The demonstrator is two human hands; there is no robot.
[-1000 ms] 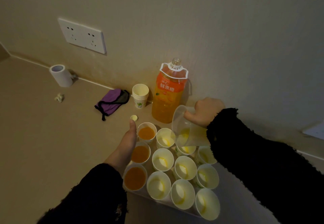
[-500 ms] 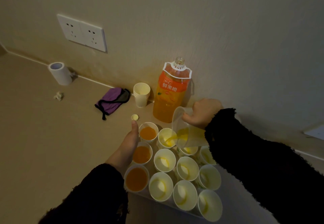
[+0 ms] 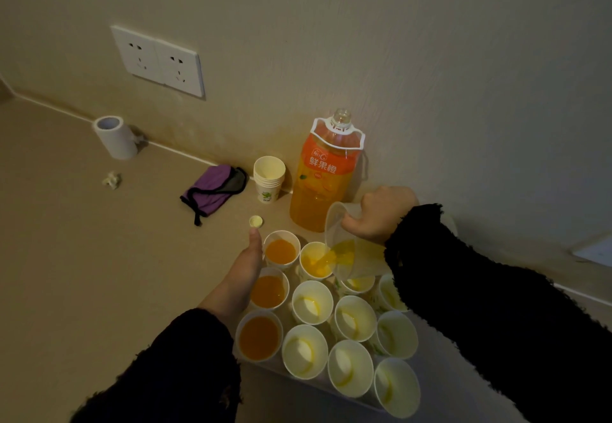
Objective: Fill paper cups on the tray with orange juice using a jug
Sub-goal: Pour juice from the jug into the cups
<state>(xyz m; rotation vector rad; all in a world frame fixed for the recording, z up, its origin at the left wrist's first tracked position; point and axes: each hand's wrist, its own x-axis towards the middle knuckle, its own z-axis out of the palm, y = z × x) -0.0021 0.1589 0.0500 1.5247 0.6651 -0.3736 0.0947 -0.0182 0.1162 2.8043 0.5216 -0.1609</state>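
The right hand [image 3: 381,215] has its grip curled round the back of the clear plastic jug [image 3: 359,258], which is tilted steeply so that orange juice streams into the white paper cup [image 3: 316,262] second in the far row of the clear plastic tray [image 3: 318,386]. The three paper cups [image 3: 267,291] in the left column are full; the others look empty. The left hand [image 3: 243,270] lies along the tray's left side, thumb straight. Its fingers are hidden, so its grip cannot be told.

The jug's lip hangs close over the cup's rim, so a sharper tilt could overshoot or overfill it. The light cups stand packed together, and a nudge from the jug or the black sleeve [image 3: 480,306] could tip one onto the tabletop [image 3: 82,273].
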